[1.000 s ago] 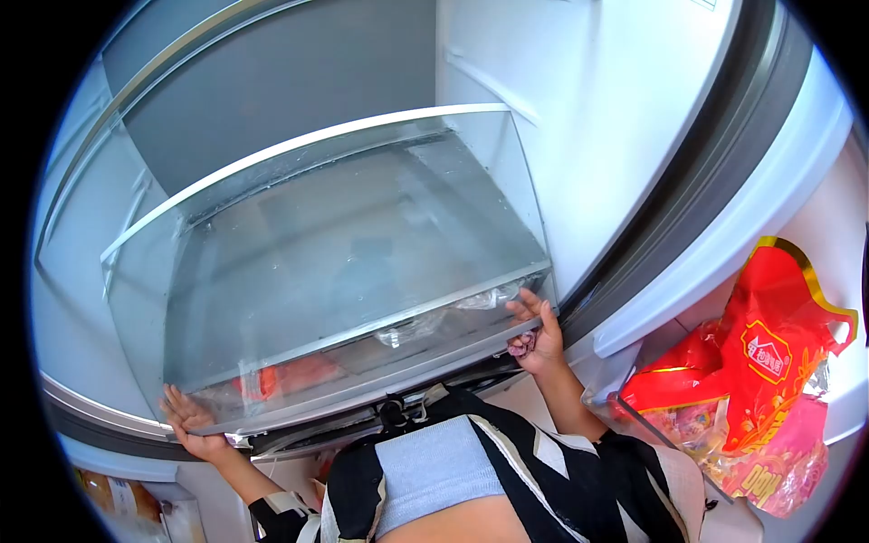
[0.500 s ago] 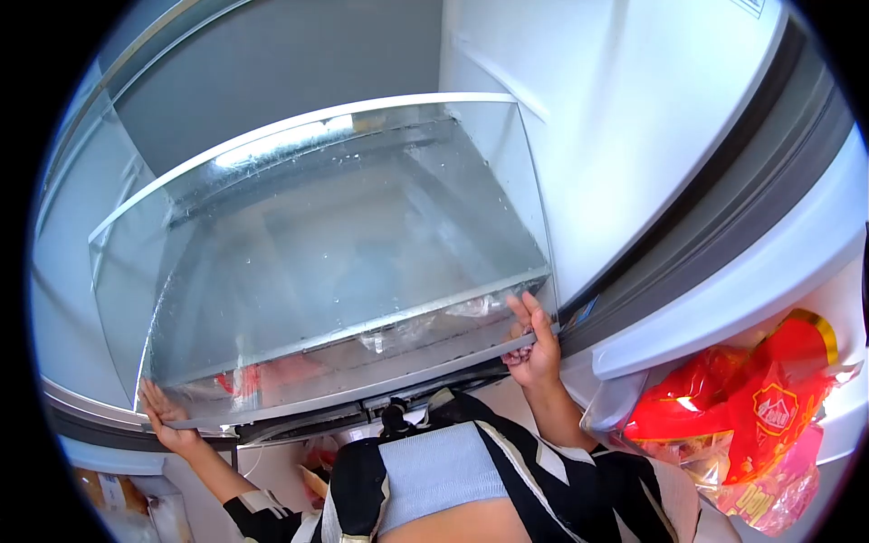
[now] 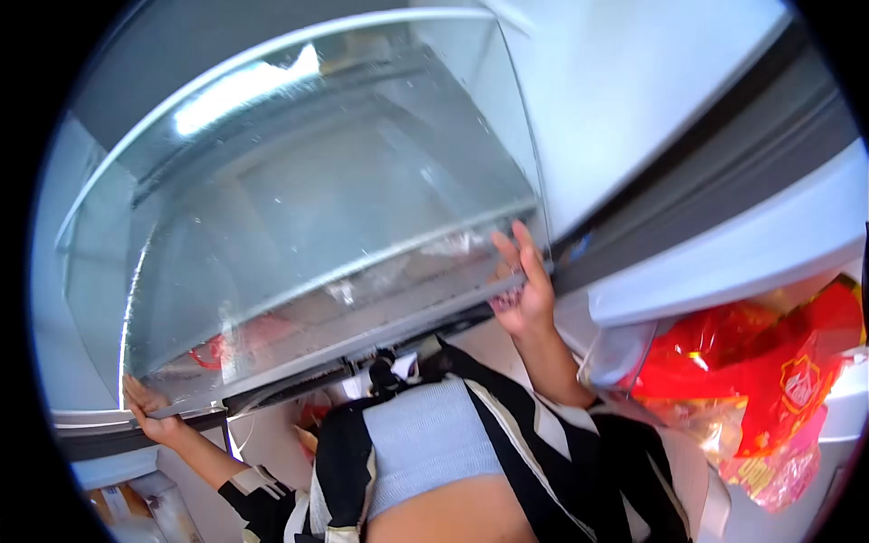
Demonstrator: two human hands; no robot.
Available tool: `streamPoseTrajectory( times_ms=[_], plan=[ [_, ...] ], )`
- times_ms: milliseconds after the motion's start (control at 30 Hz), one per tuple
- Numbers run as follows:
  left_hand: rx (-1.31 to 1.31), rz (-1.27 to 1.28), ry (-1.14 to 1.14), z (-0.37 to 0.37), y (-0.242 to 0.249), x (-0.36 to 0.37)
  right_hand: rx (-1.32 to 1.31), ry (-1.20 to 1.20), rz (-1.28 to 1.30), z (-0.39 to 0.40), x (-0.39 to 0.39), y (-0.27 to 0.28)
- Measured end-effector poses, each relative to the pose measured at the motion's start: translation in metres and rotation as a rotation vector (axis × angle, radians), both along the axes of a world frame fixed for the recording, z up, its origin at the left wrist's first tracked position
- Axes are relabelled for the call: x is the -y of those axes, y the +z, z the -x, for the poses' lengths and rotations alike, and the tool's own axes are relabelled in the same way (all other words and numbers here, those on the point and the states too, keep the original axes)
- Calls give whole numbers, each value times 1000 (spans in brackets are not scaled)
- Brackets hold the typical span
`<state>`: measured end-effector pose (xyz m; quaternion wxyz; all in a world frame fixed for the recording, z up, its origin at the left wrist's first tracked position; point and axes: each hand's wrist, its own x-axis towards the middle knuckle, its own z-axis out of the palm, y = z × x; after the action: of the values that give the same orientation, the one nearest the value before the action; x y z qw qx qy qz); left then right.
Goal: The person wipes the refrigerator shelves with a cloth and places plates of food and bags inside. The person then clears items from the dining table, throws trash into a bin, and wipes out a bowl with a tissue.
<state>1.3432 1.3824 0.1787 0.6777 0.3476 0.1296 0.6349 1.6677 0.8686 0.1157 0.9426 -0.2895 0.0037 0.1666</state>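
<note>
A clear refrigerator shelf [image 3: 299, 217] with a grey front edge and a pale curved back rim spans the fridge opening. My left hand [image 3: 149, 407] is at its front left corner, fingers stretched up along the side and the edge lying across the palm. At the front right end, my right hand [image 3: 523, 281] grips the grey edge, with the index finger and thumb raised and the other fingers curled beneath. Through the clear panel, a red item [image 3: 244, 339] and crumpled clear plastic [image 3: 344, 288] show near the front, partly blurred.
The white fridge wall [image 3: 625, 81] rises on the right beside a dark door seal [image 3: 724, 154]. Red and pink packages [image 3: 760, 380] fill a door bin at the right. Another door bin at lower left holds a brown package [image 3: 118, 502].
The view has shifted and tilted. The shelf and my right hand appear higher in the picture, while my left hand is slightly farther left. Both hands stay on the shelf's front edge.
</note>
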Motion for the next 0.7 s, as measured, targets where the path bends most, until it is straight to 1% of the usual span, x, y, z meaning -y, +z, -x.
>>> streamPoseTrajectory(
  times_ms=[100, 133, 200, 233, 267, 300, 333, 367, 400, 433, 467, 500, 533, 567, 600, 633, 700],
  plan=[
    [373, -258, -1126, 21, -11, -40, 19, -15, -12, -7, -5, 2],
    [351, -292, -1067, 28, -19, -47, 63, 13, -25, -18, -9, 10],
    [309, -353, -945, 37, -33, -53, 48, 17, -8, -19, -11, 14],
    [261, -364, -899, 43, -33, -56, 8, 7, 0, -3, -7, 7],
    [297, -353, -857, 48, -38, -48, 86, 38, -36, -4, -5, -3],
    [241, -254, -571, 42, -31, -31, 85, 42, -20, -9, -8, -4],
    [154, -125, -310, 30, -10, -9, 77, 13, -17, 0, -10, 5],
    [66, 5, -50, 27, 0, 2, 69, -16, -14, 7, -13, 14],
    [374, -364, -864, 34, -8, -18, 54, -54, -9, 9, -16, 17],
    [246, -214, -563, 41, -7, -18, 38, -91, -4, 9, -20, 20],
    [117, -63, -263, 25, 19, 6, 23, -129, 1, 6, -23, 22],
    [-13, 87, 38, 10, 41, 24, 68, -122, 18, 2, -22, 28],
    [-9, 55, 21, 1, 54, 31, 113, -115, 33, -5, -19, 39],
    [-15, 46, 2, -1, 52, 30, 159, -108, 49, -13, -17, 48],
    [-21, 36, -17, -2, 49, 30, 158, -143, 8, -19, -17, 54],
    [-26, 20, -44, -6, 48, 28, 152, -149, 1, -21, -14, 52],
    [-37, 31, 21, -13, 49, 48, 171, -130, -44, -33, -19, 44]
  ],
)
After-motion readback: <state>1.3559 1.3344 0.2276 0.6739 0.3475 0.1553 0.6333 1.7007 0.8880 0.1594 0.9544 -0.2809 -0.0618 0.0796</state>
